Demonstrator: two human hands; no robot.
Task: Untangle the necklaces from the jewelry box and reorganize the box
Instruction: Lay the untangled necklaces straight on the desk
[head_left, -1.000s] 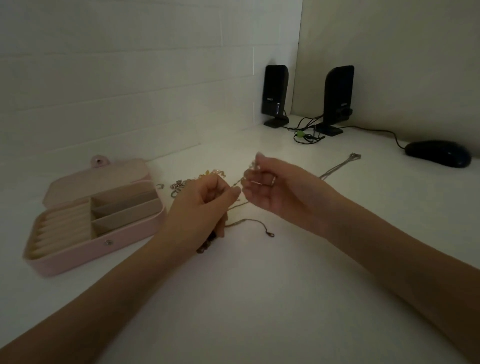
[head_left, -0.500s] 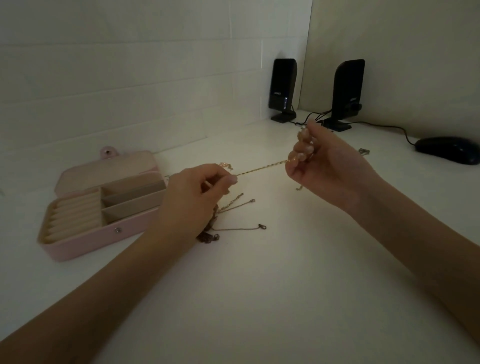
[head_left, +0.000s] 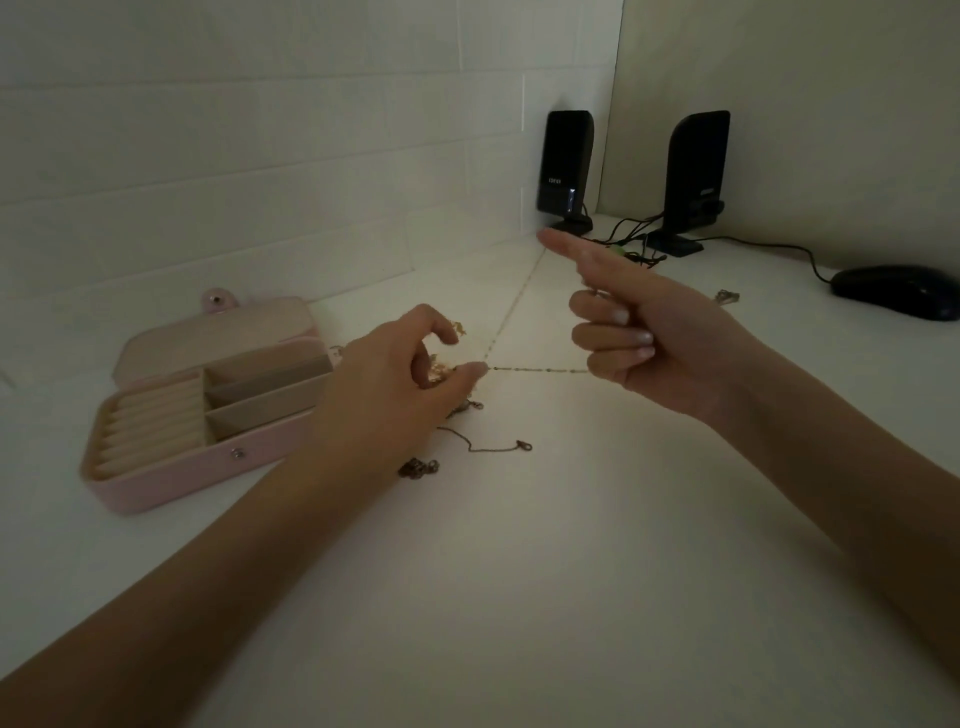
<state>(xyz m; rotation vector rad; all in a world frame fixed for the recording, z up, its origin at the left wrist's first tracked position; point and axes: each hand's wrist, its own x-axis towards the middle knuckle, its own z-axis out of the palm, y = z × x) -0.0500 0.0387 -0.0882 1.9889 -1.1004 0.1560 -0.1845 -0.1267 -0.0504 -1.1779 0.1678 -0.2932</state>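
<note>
Bare table (head_left: 519, 597) lies in front; left hand (head_left: 395, 384) pinches gold chain (head_left: 540, 369), right hand (head_left: 639, 332) hooks it, forefinger extended

White desk (head_left: 519, 597) runs into wall corner, dim light; pink jewelry box (head_left: 208, 410) sits open on left side, lid flat behind it; small tangle of chains (head_left: 457, 410) just right of box, one thin dark chain (head_left: 493, 448) trailing out with clasp at end; another small silver piece (head_left: 726, 297) further right; two black speakers (head_left: 566, 166) back in corner, cables (head_left: 631, 244) bunched between them; black mouse (head_left: 896, 291) far right, wired.
</note>
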